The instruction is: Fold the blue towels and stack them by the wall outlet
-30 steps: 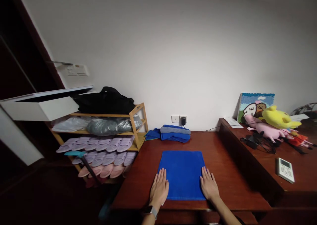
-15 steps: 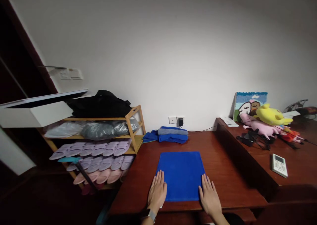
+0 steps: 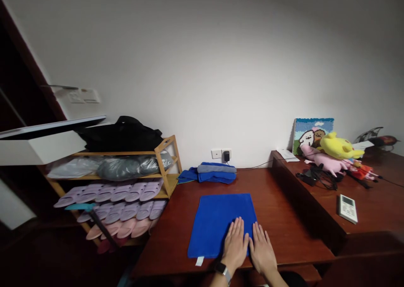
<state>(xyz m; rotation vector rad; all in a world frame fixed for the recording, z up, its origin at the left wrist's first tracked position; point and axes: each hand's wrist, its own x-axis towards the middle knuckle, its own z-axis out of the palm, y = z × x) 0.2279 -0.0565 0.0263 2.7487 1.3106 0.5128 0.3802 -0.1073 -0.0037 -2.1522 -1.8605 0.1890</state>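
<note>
A blue cloth (image 3: 214, 224) lies spread flat on the reddish-brown wooden table (image 3: 170, 236), with a white tag (image 3: 199, 261) sticking out at its near left corner. On the right part of the cloth rests my left hand (image 3: 236, 243), palm down with fingers stretched forward, a watch on its wrist. Just beside it, my right hand (image 3: 262, 247) lies flat over the cloth's right edge and the bare wood. Neither hand grips anything. The thumbs are close together.
Folded blue and grey cloths (image 3: 216, 172) lie at the table's back by a plugged-in adapter (image 3: 226, 155). A wooden rack (image 3: 170, 179) with slippers and bags stands left. On the raised desk at right are plush toys (image 3: 341, 146), cables (image 3: 323, 177) and a white remote-like device (image 3: 347, 208).
My left hand has slid right across the cloth, from its left edge to beside my right hand. The white tag is now uncovered. The right hand has barely moved; the view has shifted slightly.
</note>
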